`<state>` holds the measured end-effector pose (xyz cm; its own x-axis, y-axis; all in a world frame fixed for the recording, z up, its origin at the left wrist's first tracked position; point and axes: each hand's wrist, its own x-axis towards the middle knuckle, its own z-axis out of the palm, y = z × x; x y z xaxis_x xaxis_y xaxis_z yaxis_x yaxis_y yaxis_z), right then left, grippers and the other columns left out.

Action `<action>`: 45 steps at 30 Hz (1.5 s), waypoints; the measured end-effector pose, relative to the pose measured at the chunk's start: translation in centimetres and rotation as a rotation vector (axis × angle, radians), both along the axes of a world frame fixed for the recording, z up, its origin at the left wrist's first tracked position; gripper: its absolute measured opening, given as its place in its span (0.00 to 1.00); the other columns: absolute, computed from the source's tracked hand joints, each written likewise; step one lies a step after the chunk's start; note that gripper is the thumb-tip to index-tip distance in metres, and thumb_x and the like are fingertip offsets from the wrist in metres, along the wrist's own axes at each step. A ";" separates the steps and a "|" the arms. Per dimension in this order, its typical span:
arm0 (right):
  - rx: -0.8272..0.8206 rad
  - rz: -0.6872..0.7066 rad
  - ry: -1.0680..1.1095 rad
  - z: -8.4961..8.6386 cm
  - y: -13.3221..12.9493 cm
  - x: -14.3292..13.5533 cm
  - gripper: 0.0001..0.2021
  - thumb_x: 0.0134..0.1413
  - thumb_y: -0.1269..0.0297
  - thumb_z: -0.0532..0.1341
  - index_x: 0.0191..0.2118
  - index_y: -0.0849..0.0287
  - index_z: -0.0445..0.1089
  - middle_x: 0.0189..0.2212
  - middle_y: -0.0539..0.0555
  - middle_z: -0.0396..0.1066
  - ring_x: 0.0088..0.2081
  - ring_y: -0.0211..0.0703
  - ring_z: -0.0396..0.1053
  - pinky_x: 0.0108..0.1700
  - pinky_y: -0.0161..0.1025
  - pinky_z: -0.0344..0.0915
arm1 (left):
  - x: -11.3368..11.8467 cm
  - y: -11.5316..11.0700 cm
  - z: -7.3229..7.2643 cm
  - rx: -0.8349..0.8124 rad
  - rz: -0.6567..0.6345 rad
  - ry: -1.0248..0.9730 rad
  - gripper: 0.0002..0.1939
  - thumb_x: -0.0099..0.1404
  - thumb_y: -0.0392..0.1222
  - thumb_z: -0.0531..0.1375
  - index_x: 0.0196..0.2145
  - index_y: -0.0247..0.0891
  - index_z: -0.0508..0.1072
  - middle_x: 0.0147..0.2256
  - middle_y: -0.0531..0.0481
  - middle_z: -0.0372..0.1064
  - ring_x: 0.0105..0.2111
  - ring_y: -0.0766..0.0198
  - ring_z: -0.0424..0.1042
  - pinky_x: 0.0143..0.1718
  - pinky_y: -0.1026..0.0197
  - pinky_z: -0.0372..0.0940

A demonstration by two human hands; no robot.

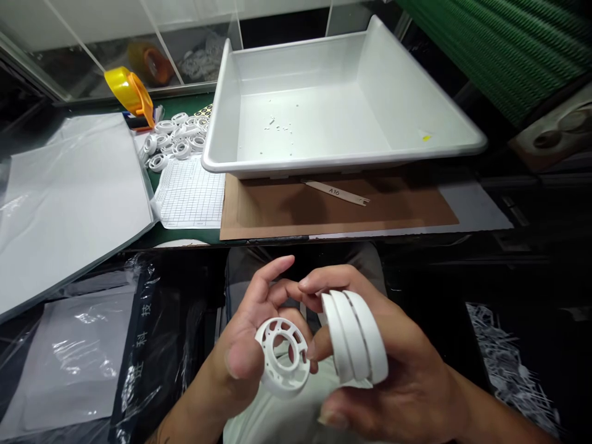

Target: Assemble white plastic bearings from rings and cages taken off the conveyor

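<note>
My left hand [250, 317] holds one white plastic ring [283, 377], with the thumb at its near side and the other fingers behind it. The ring's face, with a round centre hole and cut-out slots, is turned up toward me. Right beside it, my right hand [409, 357] is wrapped round a stack of several similar white rings [354, 336], lying on its side with the outer rims showing. A right fingertip reaches the edge of the single ring. Both hands are above my lap, in front of the bench.
A large white tray [314, 163] with small crumbs inside stands on brown cardboard [272, 216], near a flat strip marked A16 [337, 192]. Left are loose white rings [182, 148], gridded paper [192, 194], a tape dispenser [132, 92] and stacked sheets [74, 197]. White scraps [513, 364] lie lower right.
</note>
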<state>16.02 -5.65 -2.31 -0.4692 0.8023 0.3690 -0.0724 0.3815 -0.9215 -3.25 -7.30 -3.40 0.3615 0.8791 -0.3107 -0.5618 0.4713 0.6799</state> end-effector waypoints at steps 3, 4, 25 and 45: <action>0.078 0.061 -0.179 0.0 0.1 -0.3 0.15 0.77 0.52 0.65 0.48 0.61 0.78 0.61 0.60 0.63 0.62 0.53 0.66 0.66 0.43 0.66 | -0.3 -0.1 -0.4 0.054 -0.046 0.062 0.47 0.51 0.71 0.74 0.65 0.57 0.71 0.53 0.49 0.74 0.39 0.59 0.76 0.43 0.59 0.72; 0.102 0.078 -0.247 -0.1 0.1 -0.4 0.12 0.75 0.55 0.67 0.47 0.60 0.78 0.62 0.60 0.63 0.64 0.55 0.63 0.68 0.46 0.64 | -0.4 -0.1 -0.5 0.069 -0.068 0.089 0.48 0.52 0.69 0.74 0.66 0.56 0.68 0.54 0.48 0.73 0.43 0.58 0.75 0.48 0.57 0.71; 0.171 0.101 -0.436 -1.7 7.7 -2.8 0.17 0.73 0.49 0.69 0.42 0.60 0.80 0.59 0.62 0.67 0.56 0.51 0.71 0.58 0.39 0.71 | -2.6 1.0 -3.2 0.007 0.349 0.193 0.43 0.57 0.71 0.72 0.59 0.38 0.70 0.43 0.45 0.78 0.31 0.64 0.76 0.34 0.63 0.67; 0.279 -0.310 -1.587 0.7 15.7 -1.3 0.19 0.80 0.65 0.54 0.66 0.62 0.73 0.48 0.67 0.78 0.52 0.63 0.76 0.52 0.48 0.72 | -3.7 1.0 -3.6 -0.167 0.681 0.120 0.33 0.56 0.62 0.76 0.47 0.36 0.73 0.34 0.49 0.80 0.31 0.65 0.79 0.37 0.66 0.74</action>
